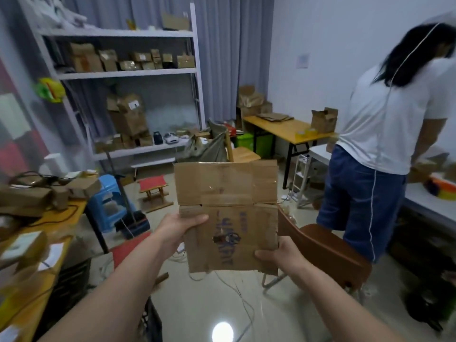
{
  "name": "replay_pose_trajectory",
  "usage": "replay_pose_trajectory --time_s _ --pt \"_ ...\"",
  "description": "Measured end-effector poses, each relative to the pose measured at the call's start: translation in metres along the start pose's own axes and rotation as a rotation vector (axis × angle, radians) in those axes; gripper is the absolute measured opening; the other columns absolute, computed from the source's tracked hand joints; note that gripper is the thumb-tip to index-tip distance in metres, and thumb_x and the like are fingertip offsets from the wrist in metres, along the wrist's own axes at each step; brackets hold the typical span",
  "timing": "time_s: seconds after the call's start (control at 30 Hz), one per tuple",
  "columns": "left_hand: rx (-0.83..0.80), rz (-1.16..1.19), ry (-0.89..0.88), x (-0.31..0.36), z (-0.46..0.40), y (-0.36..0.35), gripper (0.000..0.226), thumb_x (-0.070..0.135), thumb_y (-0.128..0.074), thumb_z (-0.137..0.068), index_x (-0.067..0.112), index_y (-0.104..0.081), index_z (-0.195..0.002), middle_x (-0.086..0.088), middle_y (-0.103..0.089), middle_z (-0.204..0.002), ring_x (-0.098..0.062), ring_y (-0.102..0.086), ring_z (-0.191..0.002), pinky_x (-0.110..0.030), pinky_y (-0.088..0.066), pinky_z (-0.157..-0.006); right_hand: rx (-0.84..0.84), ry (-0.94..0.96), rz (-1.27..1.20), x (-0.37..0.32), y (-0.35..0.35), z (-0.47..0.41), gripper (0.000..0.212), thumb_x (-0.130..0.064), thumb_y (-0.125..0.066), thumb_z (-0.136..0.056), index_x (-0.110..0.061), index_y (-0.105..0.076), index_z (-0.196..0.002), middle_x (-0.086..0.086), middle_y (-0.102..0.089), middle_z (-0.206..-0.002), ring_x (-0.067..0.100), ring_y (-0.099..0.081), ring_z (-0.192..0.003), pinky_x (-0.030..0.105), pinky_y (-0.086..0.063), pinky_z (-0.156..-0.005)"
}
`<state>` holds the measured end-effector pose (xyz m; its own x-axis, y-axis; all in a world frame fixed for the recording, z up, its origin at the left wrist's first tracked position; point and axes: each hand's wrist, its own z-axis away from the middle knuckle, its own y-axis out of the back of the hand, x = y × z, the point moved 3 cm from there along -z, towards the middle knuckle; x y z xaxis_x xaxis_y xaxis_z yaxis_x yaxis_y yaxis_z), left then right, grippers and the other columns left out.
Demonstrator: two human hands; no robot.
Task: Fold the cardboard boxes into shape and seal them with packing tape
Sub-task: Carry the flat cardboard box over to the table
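**Head view: flattened box held up, not yet opened**

The left hand (181, 227) grips the left edge of a flattened cardboard box (228, 213), thumb laid across its front just below the flap crease. The box hangs upright in the air between both hands, above the floor and in front of a brown chair (328, 250), flaps raised, old clear tape on the upper half. The right hand (281, 255) pinches the lower right corner, thumb on the front. Both forearms reach forward, the left hand higher. This looks like the start of folding: next, the sides likely need pushing apart into a square tube before any taping. A person in a white shirt (385, 119) stands at the right.
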<state>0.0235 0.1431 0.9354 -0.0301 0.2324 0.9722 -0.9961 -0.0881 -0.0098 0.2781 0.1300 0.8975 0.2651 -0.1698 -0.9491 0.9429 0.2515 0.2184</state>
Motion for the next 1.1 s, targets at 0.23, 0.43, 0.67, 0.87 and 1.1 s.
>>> replay_pose_trajectory --time_s 0.23,0.43,0.67,0.87,1.1 --pt "0.152 -0.224 -0.144 0.06 -0.075 0.051 0.024 0.016 -0.082 -0.072 0.018 -0.073 -0.094 -0.002 -0.074 -0.093 -0.023 -0.069 -0.089 -0.043 -0.054 -0.086 0.073 -0.02 0.448 -0.035 0.001 -0.086 0.037 -0.019 -0.064 -0.09 -0.012 -0.059 -0.125 0.005 -0.065 -0.111 0.019 -0.065 -0.097 0.038 -0.053 -0.09" --pt "0.197 -0.535 -0.207 0.087 -0.138 0.075 0.019 0.02 -0.084 -0.071 0.025 -0.07 -0.083 0.005 -0.072 -0.088 -0.017 -0.067 -0.085 -0.036 -0.054 -0.084 0.31 0.142 0.554 -0.081 -0.004 -0.145 0.086 -0.027 -0.07 -0.084 -0.02 -0.017 -0.151 0.006 -0.03 -0.153 0.023 -0.031 -0.14 0.048 -0.035 -0.111" --pt "0.123 -0.768 -0.272 0.084 -0.189 0.082 0.022 0.025 -0.087 -0.066 0.034 -0.067 -0.065 0.018 -0.067 -0.064 0.002 -0.063 -0.064 -0.019 -0.046 -0.056 0.268 0.242 0.713 -0.117 -0.042 -0.238 0.098 -0.031 -0.074 -0.08 -0.027 -0.008 -0.152 -0.002 -0.019 -0.155 0.018 -0.016 -0.143 0.044 -0.02 -0.117" --pt "0.061 -0.845 -0.205 0.084 -0.262 0.093 0.022 0.02 -0.086 -0.066 0.035 -0.071 -0.065 0.027 -0.069 -0.07 0.009 -0.064 -0.064 -0.015 -0.052 -0.056 0.08 0.161 0.637 -0.117 -0.047 -0.332 0.055 -0.014 -0.069 -0.08 -0.03 -0.049 -0.129 -0.004 -0.06 -0.116 0.021 -0.058 -0.108 0.044 -0.053 -0.088" --pt "0.133 -0.948 -0.261 0.143 -0.394 0.025 0.022 0.027 -0.084 -0.068 0.032 -0.065 -0.077 0.012 -0.067 -0.085 -0.007 -0.063 -0.082 -0.037 -0.057 -0.073 0.052 0.116 0.571 -0.138 0.043 -0.438 0.012 -0.018 -0.064 -0.087 -0.013 -0.072 -0.08 0.003 -0.071 -0.083 0.017 -0.068 -0.079 0.041 -0.056 -0.078"
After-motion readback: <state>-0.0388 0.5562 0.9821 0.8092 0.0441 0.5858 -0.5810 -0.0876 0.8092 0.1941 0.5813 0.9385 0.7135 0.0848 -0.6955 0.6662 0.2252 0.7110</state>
